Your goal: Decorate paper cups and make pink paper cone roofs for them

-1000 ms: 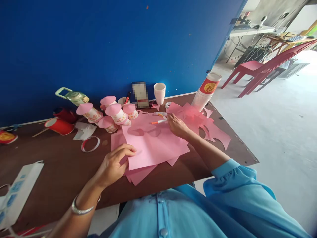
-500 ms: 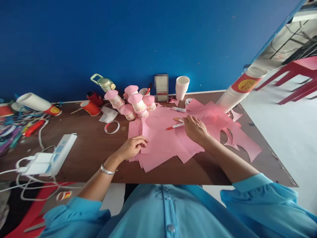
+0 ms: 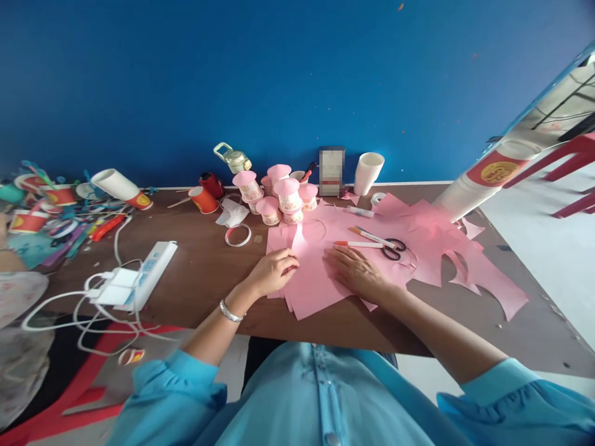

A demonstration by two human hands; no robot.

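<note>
A stack of pink paper [image 3: 312, 282] lies on the table in front of me. My left hand [image 3: 274, 271] is at its left side, fingers curled and pinched on the top sheet's edge, which bends up slightly above them. Flat on the same paper rests my right hand [image 3: 356, 272], its fingers stretched out and holding nothing. Just beyond it are scissors [image 3: 393, 248] with black handles, a red-tipped marker [image 3: 360, 244] and an orange-tipped pen [image 3: 372, 236]. A faint round outline shows on the paper farther back.
Behind the paper stand several small cups with pink cone tops [image 3: 287, 192]. Stacked white cups [image 3: 369, 173] and a long leaning cup stack [image 3: 483, 176] stand right of them. A tape roll [image 3: 238, 235], power strip [image 3: 153, 272] and cables lie left. Pink offcuts [image 3: 493, 285] spread right.
My right hand has come back toward me from the pens and now lies flat on the paper; the scissors are uncovered. The left hand stays at the paper's left edge. The view has shifted left.
</note>
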